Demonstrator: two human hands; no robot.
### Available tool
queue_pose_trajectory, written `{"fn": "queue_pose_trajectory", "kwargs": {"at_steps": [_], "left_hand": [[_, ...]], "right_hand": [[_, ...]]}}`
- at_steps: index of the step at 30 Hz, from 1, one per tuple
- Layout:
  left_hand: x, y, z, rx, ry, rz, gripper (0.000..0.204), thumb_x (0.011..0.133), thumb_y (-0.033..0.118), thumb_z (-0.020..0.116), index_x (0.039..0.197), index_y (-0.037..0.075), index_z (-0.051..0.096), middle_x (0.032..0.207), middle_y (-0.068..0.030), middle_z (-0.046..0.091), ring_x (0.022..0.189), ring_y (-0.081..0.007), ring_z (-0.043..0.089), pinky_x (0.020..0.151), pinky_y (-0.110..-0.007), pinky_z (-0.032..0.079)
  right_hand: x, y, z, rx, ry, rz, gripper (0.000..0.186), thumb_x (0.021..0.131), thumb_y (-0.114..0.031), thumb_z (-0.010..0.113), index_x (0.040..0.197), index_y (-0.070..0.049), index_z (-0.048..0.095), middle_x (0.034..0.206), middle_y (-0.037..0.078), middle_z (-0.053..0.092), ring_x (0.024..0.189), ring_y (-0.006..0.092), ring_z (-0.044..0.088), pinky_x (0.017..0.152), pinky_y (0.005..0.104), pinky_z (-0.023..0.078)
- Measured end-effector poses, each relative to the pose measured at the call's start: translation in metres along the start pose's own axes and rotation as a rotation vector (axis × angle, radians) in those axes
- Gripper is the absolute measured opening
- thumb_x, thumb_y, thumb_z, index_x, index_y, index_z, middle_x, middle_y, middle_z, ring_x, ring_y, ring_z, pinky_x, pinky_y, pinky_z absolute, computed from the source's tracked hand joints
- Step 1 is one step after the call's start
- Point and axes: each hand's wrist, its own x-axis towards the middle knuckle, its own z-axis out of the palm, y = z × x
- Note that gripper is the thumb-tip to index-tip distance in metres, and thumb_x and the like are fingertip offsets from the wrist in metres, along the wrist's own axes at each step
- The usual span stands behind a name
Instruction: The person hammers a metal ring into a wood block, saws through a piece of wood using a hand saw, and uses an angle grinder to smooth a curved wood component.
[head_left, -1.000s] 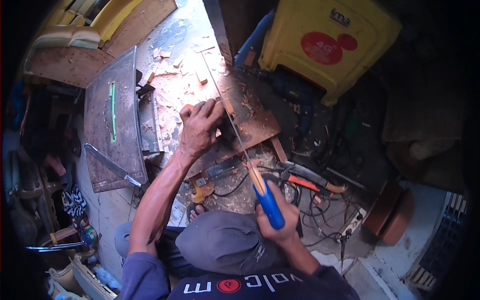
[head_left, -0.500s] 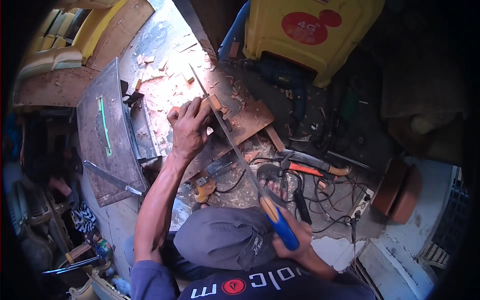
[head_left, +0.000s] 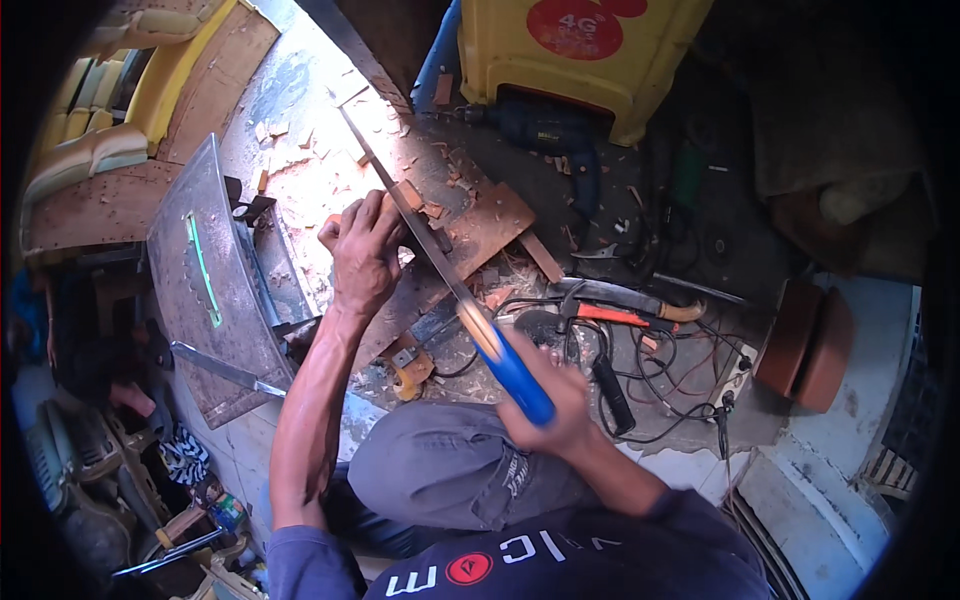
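My left hand (head_left: 362, 250) is closed over a small reddish-brown wood block (head_left: 408, 194), whose end shows past the saw blade. It presses the block down on a wooden board (head_left: 495, 222) near the floor. My right hand (head_left: 552, 402) is wrapped round the blue and wooden handle of a handsaw (head_left: 425, 240). The long blade slants away to the far left, crossing the block just right of my left fingers. How deep the blade sits in the wood cannot be made out. The right fingers are partly blurred.
A dark metal plate with a green-edged slot (head_left: 205, 270) stands at left, a knife (head_left: 225, 368) lying on it. Wood scraps cover the floor. At right lie a machete (head_left: 640, 300), cables and a power strip (head_left: 738, 375). A blue drill (head_left: 548, 135) lies by a yellow plastic stool (head_left: 590, 75).
My right hand has pushed the saw forward and to the left, so its handle is nearer the block. My left hand keeps its hold on the wood. The whole view has shifted slightly.
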Motion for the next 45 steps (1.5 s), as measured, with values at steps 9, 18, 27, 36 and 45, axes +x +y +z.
{"fn": "queue_pose_trajectory", "kwargs": {"at_steps": [9, 18, 27, 36, 45], "left_hand": [[-0.008, -0.002, -0.001, -0.003, -0.039, -0.013, 0.047, 0.084, 0.004, 0.07, 0.129, 0.015, 0.066, 0.14, -0.011, 0.06, 0.127, -0.0293, 0.058, 0.099, -0.049, 0.03], [0.007, 0.004, -0.002, 0.03, -0.035, -0.017, 0.054, 0.074, 0.0, 0.068, 0.126, 0.015, 0.066, 0.138, -0.0136, 0.06, 0.127, -0.0322, 0.058, 0.097, -0.049, 0.033], [0.0, 0.001, 0.0, -0.002, -0.013, 0.005, 0.056, 0.074, 0.0, 0.069, 0.127, 0.016, 0.067, 0.139, -0.0163, 0.06, 0.126, -0.0338, 0.059, 0.1, -0.048, 0.033], [-0.001, 0.0, 0.0, -0.014, 0.006, 0.021, 0.057, 0.071, 0.002, 0.073, 0.126, 0.016, 0.068, 0.14, -0.017, 0.061, 0.126, -0.0334, 0.06, 0.099, -0.05, 0.033], [0.002, 0.001, -0.001, -0.023, -0.038, -0.016, 0.054, 0.074, 0.001, 0.071, 0.125, 0.019, 0.068, 0.139, -0.0168, 0.062, 0.125, -0.034, 0.061, 0.098, -0.049, 0.033]], "right_hand": [[-0.026, 0.002, -0.021, -0.256, 0.022, -0.371, 0.073, 0.067, 0.003, 0.061, 0.14, 0.011, 0.059, 0.123, 0.03, 0.073, 0.098, 0.0257, 0.08, 0.083, 0.0305, 0.061], [-0.043, 0.013, -0.033, -0.195, 0.038, -0.321, 0.071, 0.07, -0.001, 0.065, 0.139, 0.011, 0.06, 0.112, 0.025, 0.076, 0.091, 0.0253, 0.078, 0.076, 0.0314, 0.061], [-0.044, 0.018, -0.031, -0.169, 0.017, -0.297, 0.063, 0.073, 0.001, 0.066, 0.134, 0.015, 0.061, 0.091, 0.017, 0.078, 0.061, 0.0202, 0.073, 0.057, 0.0293, 0.055], [-0.042, 0.012, -0.031, -0.321, -0.032, -0.276, 0.067, 0.07, 0.0, 0.065, 0.135, 0.018, 0.058, 0.11, 0.028, 0.076, 0.082, 0.0265, 0.081, 0.076, 0.0312, 0.062], [-0.018, 0.018, -0.008, -0.14, -0.035, -0.117, 0.07, 0.072, 0.002, 0.065, 0.14, 0.014, 0.057, 0.122, 0.031, 0.072, 0.102, 0.0301, 0.079, 0.085, 0.0333, 0.06]]}}
